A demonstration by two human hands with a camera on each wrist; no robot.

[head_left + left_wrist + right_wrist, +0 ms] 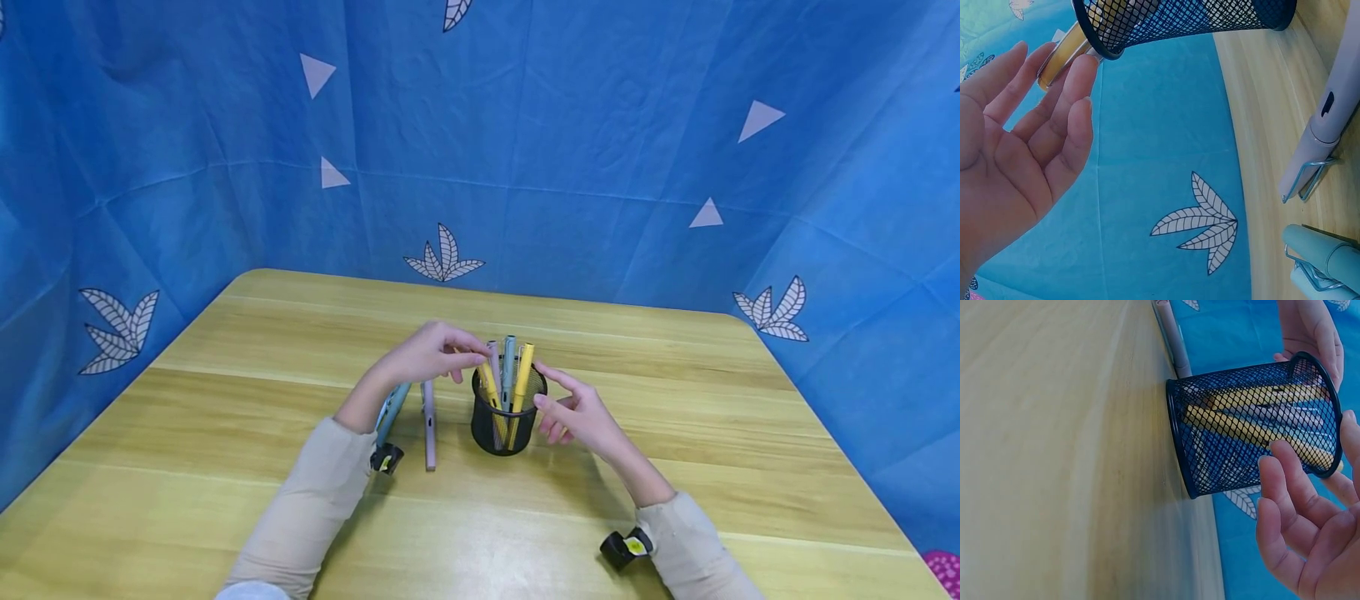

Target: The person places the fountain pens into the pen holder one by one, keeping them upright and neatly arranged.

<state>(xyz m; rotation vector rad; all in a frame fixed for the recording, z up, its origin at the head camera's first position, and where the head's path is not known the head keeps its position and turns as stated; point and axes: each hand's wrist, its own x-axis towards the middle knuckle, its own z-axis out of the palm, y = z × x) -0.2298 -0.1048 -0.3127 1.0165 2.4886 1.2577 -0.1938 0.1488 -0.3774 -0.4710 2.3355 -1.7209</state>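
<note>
Nearest us, a lilac pen (430,433) and teal pens (392,412) lie loose, and our left sleeve (318,475) could roll them by dipping. Just past them the mesh cup (483,431) stands upright holding a leaning yellow pen (489,386), our right hand (583,419) loosely open at its rim and our left hand (430,353) touching the pen with relaxed fingers, so a sideways push could tip it all. Beyond, we have open counter (615,335) up to its far edge, before blue cloth (570,125).

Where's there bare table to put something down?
The table is bare right of the right sleeve, left of the left sleeve, and behind the mesh cup toward the blue curtain. It's crowded around the cup, between left grip and right grip, and where the lilac pen and teal pens lie.
</note>
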